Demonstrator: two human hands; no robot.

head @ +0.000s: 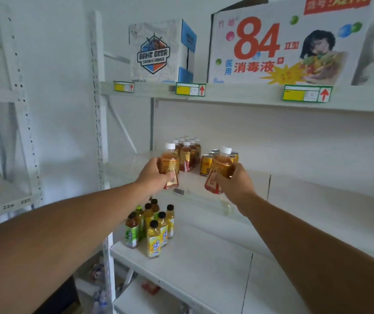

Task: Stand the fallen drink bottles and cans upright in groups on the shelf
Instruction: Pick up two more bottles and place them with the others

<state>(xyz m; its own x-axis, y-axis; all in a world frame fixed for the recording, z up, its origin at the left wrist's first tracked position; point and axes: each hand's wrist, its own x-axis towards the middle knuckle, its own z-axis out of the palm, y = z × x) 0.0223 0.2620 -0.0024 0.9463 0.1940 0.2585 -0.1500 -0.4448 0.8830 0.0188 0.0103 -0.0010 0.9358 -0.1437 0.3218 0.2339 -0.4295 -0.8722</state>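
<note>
My left hand [153, 175] grips an amber tea bottle [170, 162] with a white cap and red label, held upright at the front of the middle shelf [294, 191]. My right hand [233, 182] grips a second bottle of the same kind [221, 164], tilted slightly left. Behind them several matching bottles [188, 152] stand upright in a group at the back left. Several gold cans [206, 164] stand grouped beside them, partly hidden by the right bottle.
On the lower shelf [204, 268] several green and yellow tea bottles [152, 227] stand upright near its left end. The top shelf holds a beer carton [158, 51] and a large disinfectant box [283, 41]. A white upright post [100, 109] bounds the left side.
</note>
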